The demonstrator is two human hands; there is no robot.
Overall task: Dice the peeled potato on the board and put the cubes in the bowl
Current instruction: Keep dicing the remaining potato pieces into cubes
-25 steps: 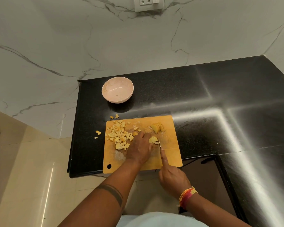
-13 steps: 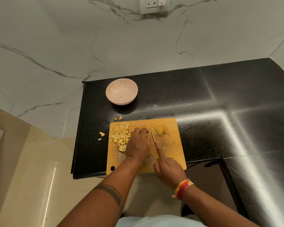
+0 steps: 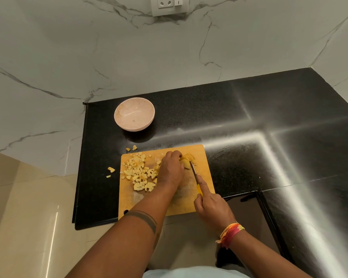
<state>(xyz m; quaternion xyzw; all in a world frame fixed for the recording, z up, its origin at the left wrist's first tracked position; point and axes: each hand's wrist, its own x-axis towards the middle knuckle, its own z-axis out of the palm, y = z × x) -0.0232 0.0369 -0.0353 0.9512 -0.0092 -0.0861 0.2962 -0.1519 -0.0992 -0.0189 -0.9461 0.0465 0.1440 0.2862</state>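
While left hand (image 3: pixel 172 169) clasps pale sliced potato (image 3: pixel 187 160), right hand (image 3: pixel 212 207) grasps knife (image 3: pixel 193 171); cubes (image 3: pixel 141 173) lie heaped.

Dim, sharp; glare streaks on countertop (image 3: pixel 249 135)

We find no readable text, label, brand or number anywhere; the wall socket plate (image 3: pixel 170 5) at the top carries no legible marking.
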